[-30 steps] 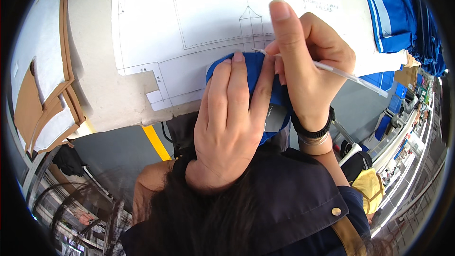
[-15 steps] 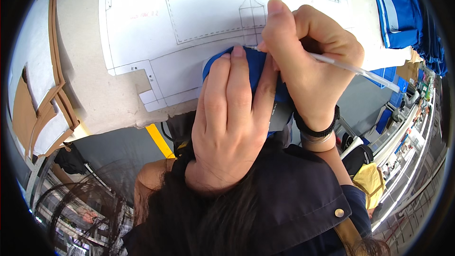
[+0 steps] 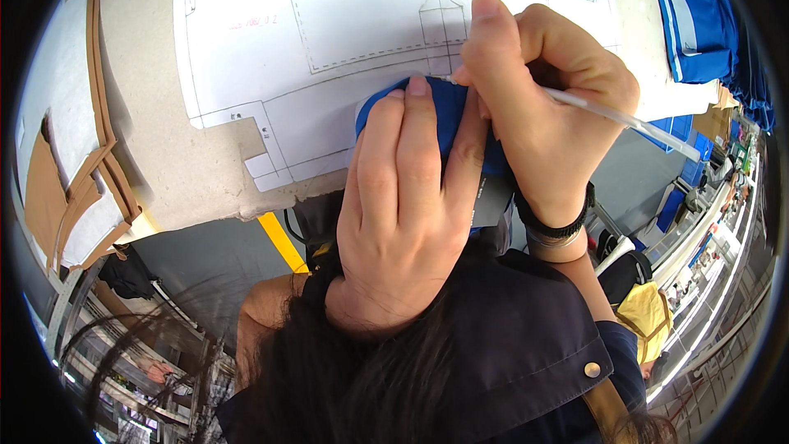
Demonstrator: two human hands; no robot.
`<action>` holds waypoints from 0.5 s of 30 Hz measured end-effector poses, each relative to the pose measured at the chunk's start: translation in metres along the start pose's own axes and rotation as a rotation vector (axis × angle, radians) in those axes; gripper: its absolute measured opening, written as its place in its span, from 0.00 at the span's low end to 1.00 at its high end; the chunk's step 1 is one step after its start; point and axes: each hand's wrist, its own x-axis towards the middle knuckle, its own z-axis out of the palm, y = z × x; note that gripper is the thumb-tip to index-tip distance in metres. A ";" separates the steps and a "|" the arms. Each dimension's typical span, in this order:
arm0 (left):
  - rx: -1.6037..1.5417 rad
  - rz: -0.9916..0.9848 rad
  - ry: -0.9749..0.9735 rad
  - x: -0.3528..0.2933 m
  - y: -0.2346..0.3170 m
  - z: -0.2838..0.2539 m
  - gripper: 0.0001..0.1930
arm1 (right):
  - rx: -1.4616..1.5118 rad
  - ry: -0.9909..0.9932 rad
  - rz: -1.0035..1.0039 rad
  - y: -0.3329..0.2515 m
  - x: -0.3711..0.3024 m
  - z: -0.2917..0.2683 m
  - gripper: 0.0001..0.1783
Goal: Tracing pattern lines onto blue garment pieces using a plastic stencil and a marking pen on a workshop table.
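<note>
Here, the cloth (image 3: 448, 111) is held down across the near edge of the sheet (image 3: 238, 86) by the left hand (image 3: 407, 205), laid flat; the pen (image 3: 657, 138) is pinched by the right hand (image 3: 559, 107), tip at the cloth's far edge.

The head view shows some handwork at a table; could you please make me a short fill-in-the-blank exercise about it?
1. The slim pen is held in the person's ____ hand.
2. The left hand rests on a piece of ____ fabric.
3. The pattern sheet, marked with drawn lines, is ____ in colour.
4. The brown cardboard lies toward the ____ side of the picture.

Missing words: right; blue; white; left.
</note>
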 end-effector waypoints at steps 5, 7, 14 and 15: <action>-0.005 0.003 -0.003 0.001 0.002 -0.001 0.17 | -0.008 -0.013 -0.041 0.001 0.001 0.000 0.16; -0.004 0.003 -0.005 0.001 0.001 -0.002 0.17 | 0.013 -0.007 -0.018 0.001 0.001 0.000 0.16; -0.003 -0.001 -0.009 0.000 0.000 -0.001 0.17 | 0.028 -0.010 0.006 0.001 0.000 -0.001 0.17; -0.004 -0.001 -0.009 0.000 0.000 -0.001 0.17 | 0.028 -0.010 0.006 0.002 0.000 -0.001 0.17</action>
